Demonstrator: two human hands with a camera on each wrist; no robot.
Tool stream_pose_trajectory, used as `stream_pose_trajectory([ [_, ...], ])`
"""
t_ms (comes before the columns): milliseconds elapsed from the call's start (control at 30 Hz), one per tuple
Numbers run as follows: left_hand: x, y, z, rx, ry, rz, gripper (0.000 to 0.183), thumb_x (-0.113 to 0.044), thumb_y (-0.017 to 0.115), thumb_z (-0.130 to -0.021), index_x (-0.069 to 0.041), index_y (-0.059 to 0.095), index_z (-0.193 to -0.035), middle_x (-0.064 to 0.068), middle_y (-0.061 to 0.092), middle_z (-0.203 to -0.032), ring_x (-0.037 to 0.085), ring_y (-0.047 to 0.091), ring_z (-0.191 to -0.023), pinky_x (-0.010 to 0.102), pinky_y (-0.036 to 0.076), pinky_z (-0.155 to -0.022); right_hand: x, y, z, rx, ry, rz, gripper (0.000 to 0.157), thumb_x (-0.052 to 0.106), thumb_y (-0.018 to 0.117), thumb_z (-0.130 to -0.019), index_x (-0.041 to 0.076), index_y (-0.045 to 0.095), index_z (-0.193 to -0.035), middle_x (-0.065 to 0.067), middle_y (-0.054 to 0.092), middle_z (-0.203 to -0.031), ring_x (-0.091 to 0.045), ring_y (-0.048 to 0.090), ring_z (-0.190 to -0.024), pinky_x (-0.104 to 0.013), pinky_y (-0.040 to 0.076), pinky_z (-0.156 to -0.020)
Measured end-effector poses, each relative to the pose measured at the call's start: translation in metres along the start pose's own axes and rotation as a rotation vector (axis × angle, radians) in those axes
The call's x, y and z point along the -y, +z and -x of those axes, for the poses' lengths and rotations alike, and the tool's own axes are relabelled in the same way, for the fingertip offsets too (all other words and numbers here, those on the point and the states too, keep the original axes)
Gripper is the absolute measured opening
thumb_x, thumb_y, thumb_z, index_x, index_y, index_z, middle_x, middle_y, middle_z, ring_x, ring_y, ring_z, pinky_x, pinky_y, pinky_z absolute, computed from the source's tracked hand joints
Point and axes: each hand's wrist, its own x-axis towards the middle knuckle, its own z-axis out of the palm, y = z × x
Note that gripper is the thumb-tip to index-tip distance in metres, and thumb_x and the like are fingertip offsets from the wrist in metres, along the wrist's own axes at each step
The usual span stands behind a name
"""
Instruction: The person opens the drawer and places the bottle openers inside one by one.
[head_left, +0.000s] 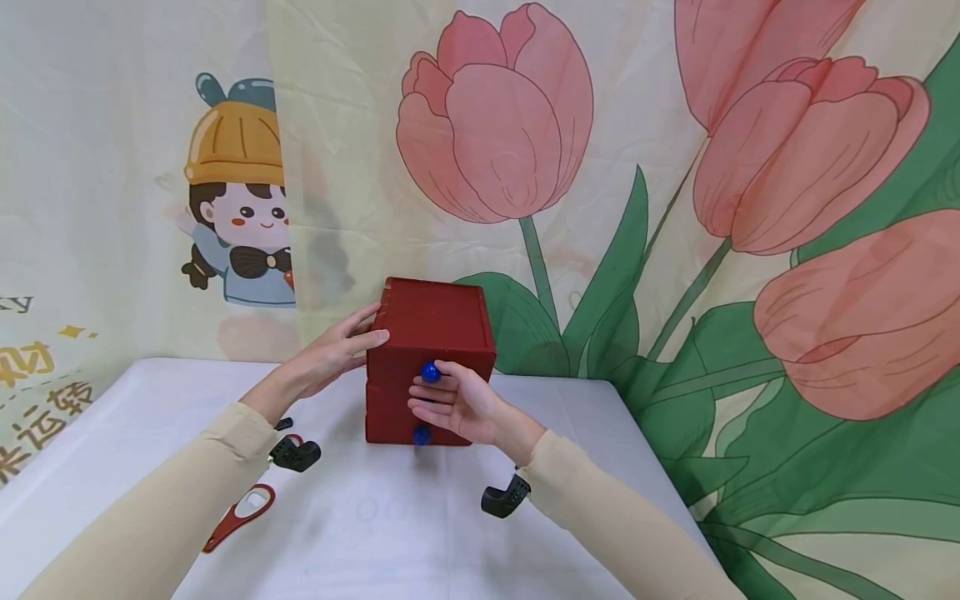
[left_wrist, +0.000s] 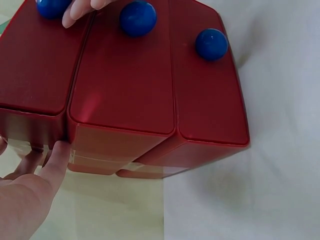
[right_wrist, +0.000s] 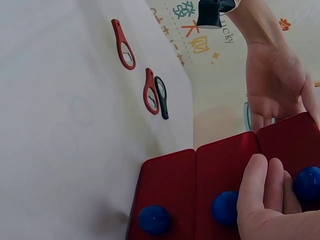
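Note:
A dark red box of stacked drawers [head_left: 433, 315] stands on the table, with round blue knobs on its front. My left hand [head_left: 333, 350] rests along the box's left side near the top, fingers nearly straight. At the front, my right hand [head_left: 465, 404] is at the top knob [head_left: 431, 372]. Its thumb tip lies right by that knob, and the fingers extend below it, loosely straight. The left wrist view shows the middle knob [left_wrist: 138, 18] and the bottom knob [left_wrist: 211, 44] apart from the fingers. All three drawer fronts look nearly flush.
Left of the box, a red magnifying glass [head_left: 251, 502] lies on the white tabletop [head_left: 390, 533]. Another red magnifying glass [right_wrist: 151, 92] lies beside a black one [right_wrist: 161, 96]. A curtain with printed tulips [head_left: 510, 125] hangs close behind the table.

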Motion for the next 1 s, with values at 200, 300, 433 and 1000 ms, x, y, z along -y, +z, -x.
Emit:
stream_pose_trajectory([
  [200,-0.0003,0.0008,-0.0002,0.0,0.002,-0.002,0.091,-0.042,0.061,-0.106,-0.023,0.002,-0.173,0.019,0.006,-0.177,0.046,0.013,-0.161,0.068,0.022,-0.126,0.0001,0.0008,-0.0004,-0.004,-0.007,-0.014,0.055,0.04,0.057,-0.109,-0.004,0.062,-0.141,-0.017,0.071,-0.134,-0.027,0.074,-0.115,-0.04,0.052,-0.111],
  [300,0.0001,0.0006,-0.0007,0.0,0.001,-0.004,0.091,-0.043,0.06,-0.106,-0.023,0.002,-0.173,0.018,0.006,-0.177,0.046,0.013,-0.161,0.068,0.022,-0.126,-0.0001,0.0014,-0.0006,-0.011,-0.009,-0.02,0.055,0.04,0.057,-0.109,-0.004,0.062,-0.141,-0.017,0.071,-0.133,-0.026,0.074,-0.114,-0.04,0.052,-0.111],
  [433,0.0011,-0.0003,-0.0007,-0.005,-0.005,-0.007,0.09,-0.043,0.06,-0.107,-0.023,0.002,-0.173,0.018,0.006,-0.177,0.045,0.013,-0.161,0.067,0.021,-0.127,-0.0004,0.0024,-0.0016,-0.019,-0.01,-0.025,0.054,0.04,0.057,-0.109,-0.004,0.063,-0.141,-0.016,0.072,-0.131,-0.025,0.074,-0.112,-0.039,0.052,-0.112],
  [1000,0.0001,0.0002,0.0,-0.006,-0.006,-0.015,0.089,-0.043,0.059,-0.107,-0.023,0.003,-0.173,0.018,0.006,-0.177,0.045,0.013,-0.161,0.066,0.022,-0.127,-0.0021,0.0032,-0.0009,-0.013,-0.003,-0.012,0.055,0.042,0.056,-0.109,-0.002,0.063,-0.142,-0.017,0.069,-0.136,-0.029,0.071,-0.12,-0.041,0.051,-0.113],
])
